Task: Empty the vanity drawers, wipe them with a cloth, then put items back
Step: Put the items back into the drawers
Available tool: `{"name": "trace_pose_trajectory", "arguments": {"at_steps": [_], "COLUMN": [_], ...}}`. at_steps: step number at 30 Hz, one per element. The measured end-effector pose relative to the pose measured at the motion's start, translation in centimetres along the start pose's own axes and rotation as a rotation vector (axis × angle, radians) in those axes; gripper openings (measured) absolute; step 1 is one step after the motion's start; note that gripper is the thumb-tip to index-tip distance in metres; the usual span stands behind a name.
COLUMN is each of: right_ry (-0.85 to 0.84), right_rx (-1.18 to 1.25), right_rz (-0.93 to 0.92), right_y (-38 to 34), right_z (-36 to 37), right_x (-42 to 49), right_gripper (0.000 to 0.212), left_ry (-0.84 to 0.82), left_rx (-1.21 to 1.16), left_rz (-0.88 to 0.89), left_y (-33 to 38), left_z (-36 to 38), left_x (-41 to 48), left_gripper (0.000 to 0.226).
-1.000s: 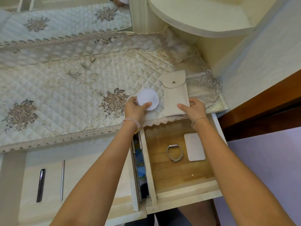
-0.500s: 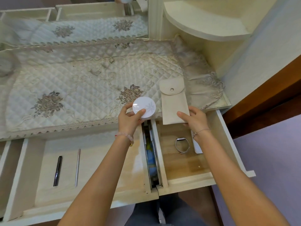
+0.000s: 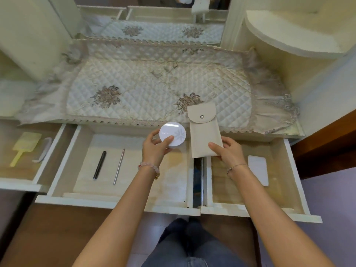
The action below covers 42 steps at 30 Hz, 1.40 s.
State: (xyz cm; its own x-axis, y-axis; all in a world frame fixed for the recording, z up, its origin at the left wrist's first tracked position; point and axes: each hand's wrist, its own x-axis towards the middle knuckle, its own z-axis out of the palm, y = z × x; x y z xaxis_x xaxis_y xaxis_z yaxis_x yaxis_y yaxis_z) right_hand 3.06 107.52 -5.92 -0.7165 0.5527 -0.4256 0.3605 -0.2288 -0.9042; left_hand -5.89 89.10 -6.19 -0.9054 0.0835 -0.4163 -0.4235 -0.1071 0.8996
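The middle drawer [image 3: 115, 202] holds a black pen [image 3: 99, 167] and a silver stick [image 3: 119, 166]; a flat white case [image 3: 258, 172] lies in the right drawer [image 3: 297, 180]. My left hand [image 3: 154, 149] grips a round white compact [image 3: 172, 134], and my right hand [image 3: 228, 151] pinches a beige pouch [image 3: 204, 132], its flap over the desk's quilted cover [image 3: 146, 89].

Under my left hand [image 3: 154, 151] the middle drawer [image 3: 173, 182] lies bare; black pen [image 3: 99, 167] and metal rod [image 3: 119, 166] block 9 o'clock.
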Motion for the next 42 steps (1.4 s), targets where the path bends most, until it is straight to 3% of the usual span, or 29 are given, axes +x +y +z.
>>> {"name": "trace_pose_trajectory", "arguments": {"at_steps": [11, 17, 27, 42], "right_ry": [-0.195, -0.254, -0.172, 0.129], "right_rx": [-0.089, -0.122, -0.126, -0.110], "right_rz": [0.086, 0.133, 0.183, 0.382], "right_y": [3.2, 4.6, 6.6, 10.6], "right_z": [4.2, 6.3, 9.9, 15.9], "right_x": [-2.6, -3.5, -3.2, -2.4], "right_gripper": [0.030, 0.035, 0.030, 0.035], "left_ry": [0.257, 0.309, 0.195, -0.002], "left_rx": [-0.066, -0.058, 0.027, 0.167], "left_rz": [-0.027, -0.050, -0.101, -0.400], "left_y": [-2.8, -3.8, -3.5, -4.2], "left_z": [-7.9, -10.8, -13.4, -18.4], "left_x": [-5.2, -6.1, -0.1, 7.7], "left_gripper": [0.036, 0.036, 0.041, 0.043]}}
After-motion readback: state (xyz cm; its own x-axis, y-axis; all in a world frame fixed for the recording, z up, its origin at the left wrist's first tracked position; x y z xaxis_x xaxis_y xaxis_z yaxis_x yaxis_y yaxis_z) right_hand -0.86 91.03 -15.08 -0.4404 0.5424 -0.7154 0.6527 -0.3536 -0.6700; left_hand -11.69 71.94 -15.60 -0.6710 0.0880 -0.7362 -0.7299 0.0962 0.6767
